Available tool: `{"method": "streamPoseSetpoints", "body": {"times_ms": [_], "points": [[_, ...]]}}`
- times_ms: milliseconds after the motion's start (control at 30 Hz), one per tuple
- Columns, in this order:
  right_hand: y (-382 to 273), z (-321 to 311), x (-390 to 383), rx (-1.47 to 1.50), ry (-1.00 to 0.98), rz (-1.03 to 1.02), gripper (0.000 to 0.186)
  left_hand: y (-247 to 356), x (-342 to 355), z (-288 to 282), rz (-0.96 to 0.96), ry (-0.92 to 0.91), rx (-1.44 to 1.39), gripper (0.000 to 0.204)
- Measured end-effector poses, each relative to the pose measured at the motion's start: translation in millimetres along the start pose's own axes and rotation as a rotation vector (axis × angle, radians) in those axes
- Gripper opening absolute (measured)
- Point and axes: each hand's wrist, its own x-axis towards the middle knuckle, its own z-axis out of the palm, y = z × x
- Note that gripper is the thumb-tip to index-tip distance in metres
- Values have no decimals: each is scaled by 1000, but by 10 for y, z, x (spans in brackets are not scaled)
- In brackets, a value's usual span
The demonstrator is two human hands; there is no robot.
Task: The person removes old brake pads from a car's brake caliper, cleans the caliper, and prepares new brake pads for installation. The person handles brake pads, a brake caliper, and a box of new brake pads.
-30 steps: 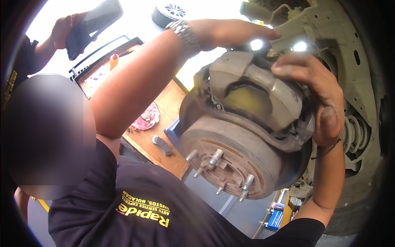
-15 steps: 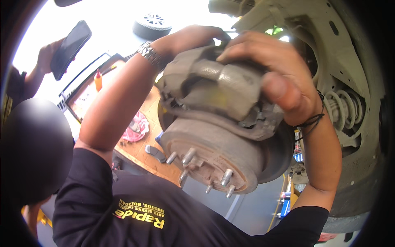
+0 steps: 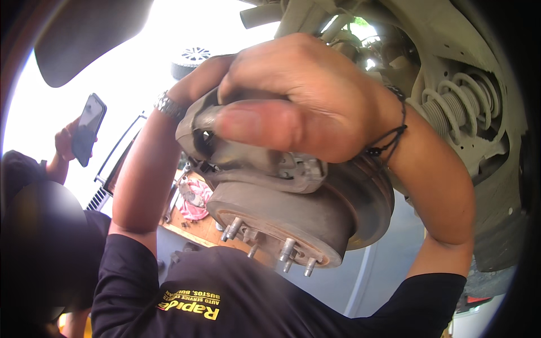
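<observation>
Evidently gripping the grey brake caliper [image 3: 239, 155] with the right hand [image 3: 310, 96], with the thumb [image 3: 253, 124] across the front and the fingers [image 3: 242, 81] bent over the top. Behind the caliper's left end with the left hand [image 3: 204, 78], mostly hidden; cannot tell whether clasped or loose. Note the caliper above the studded brake disc [image 3: 282, 217]; farther right, a coil spring [image 3: 451, 110]; far left, a phone [image 3: 89, 132] in a co-worker's hand [image 3: 64, 144].
</observation>
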Motion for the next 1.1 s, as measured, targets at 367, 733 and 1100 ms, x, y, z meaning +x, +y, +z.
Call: {"method": "streamPoseSetpoints", "body": {"times_ms": [367, 733, 1100], "points": [[130, 62, -133, 162, 85, 148, 56, -104, 129, 110, -21, 22, -66, 46], [12, -82, -181, 313, -24, 236, 42, -172, -483, 360, -10, 142, -70, 45], [256, 4, -123, 41, 7, 245, 58, -238, -198, 226, 51, 172, -3, 44]]}}
